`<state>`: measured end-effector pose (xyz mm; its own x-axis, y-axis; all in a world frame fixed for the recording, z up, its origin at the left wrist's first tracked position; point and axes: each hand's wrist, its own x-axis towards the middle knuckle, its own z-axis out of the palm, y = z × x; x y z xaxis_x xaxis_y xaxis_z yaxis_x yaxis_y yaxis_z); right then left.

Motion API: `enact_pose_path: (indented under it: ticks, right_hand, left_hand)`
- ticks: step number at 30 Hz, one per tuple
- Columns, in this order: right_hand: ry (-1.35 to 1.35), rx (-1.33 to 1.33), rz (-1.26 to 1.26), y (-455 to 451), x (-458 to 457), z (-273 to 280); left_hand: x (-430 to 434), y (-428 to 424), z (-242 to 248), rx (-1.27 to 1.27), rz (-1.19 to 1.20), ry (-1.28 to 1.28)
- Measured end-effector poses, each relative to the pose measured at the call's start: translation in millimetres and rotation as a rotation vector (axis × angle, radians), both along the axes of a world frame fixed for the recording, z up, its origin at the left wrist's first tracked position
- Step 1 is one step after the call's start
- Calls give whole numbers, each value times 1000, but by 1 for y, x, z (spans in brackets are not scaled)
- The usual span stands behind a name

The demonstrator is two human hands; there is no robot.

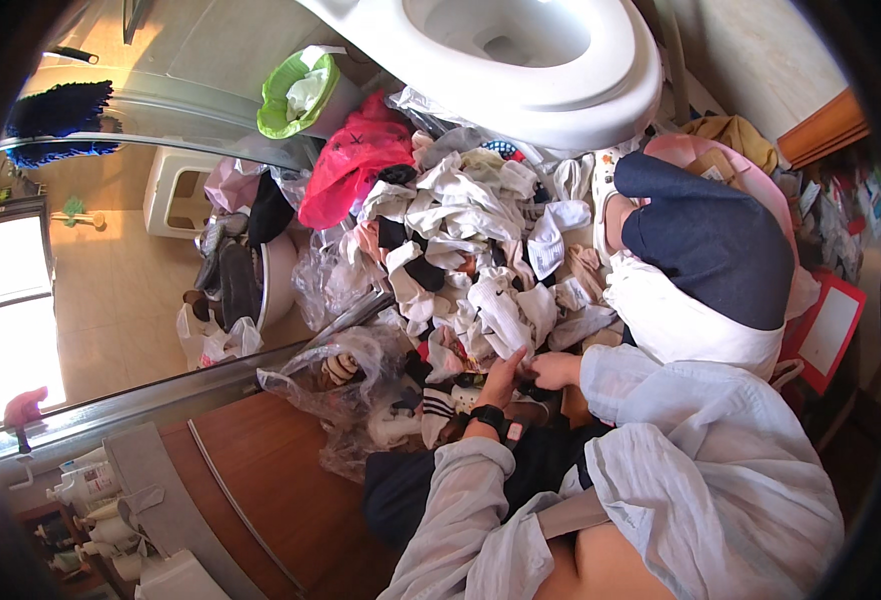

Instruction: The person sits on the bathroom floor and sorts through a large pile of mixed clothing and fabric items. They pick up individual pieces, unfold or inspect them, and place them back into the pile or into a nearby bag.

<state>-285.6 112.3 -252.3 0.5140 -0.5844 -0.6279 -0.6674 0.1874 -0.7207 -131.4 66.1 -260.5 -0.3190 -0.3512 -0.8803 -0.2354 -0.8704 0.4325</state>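
Note:
A large pile of loose socks (455, 217), mostly white with some black and pink, lies before me on the floor. My left hand (502, 381), with a dark watch at the wrist, has its fingers at the lower end of a white ribbed sock (502, 319) that bears a small black swoosh. My right hand (553, 370) meets it from the right, its fingers bent near the same sock end; its grip is partly hidden. Below the hands lie a white sock with black stripes (437, 409) and several dark ones.
A white toilet (605, 97) stands beyond the pile, beside a bin with a green liner (268, 109). A red plastic bag (350, 169) and a clear plastic bag (298, 375) lie left of the socks. A glass partition's metal rail (178, 394) and a brown wooden cabinet (283, 465) are at the left.

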Motion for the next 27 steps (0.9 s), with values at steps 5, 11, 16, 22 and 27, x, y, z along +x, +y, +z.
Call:
enact_pose_path:
  ticks: [5,11,16,22,27]
  right_hand:
    - [-216,-128,-454,-4,3,29]
    - [-511,-186,-1176,-34,-2,29]
    - [-786,201,-752,-36,8,56]
    - [-1013,503,-747,-33,17,85]
    - [-529,427,-760,-31,9,54]
  left_hand:
    - [-9,-21,28,-367,127,-113]
    - [-15,-52,80,-267,554,340]
    - [-14,-53,101,-275,605,406]
    - [-5,-55,106,-582,537,304]
    - [1,-59,121,-486,679,438]
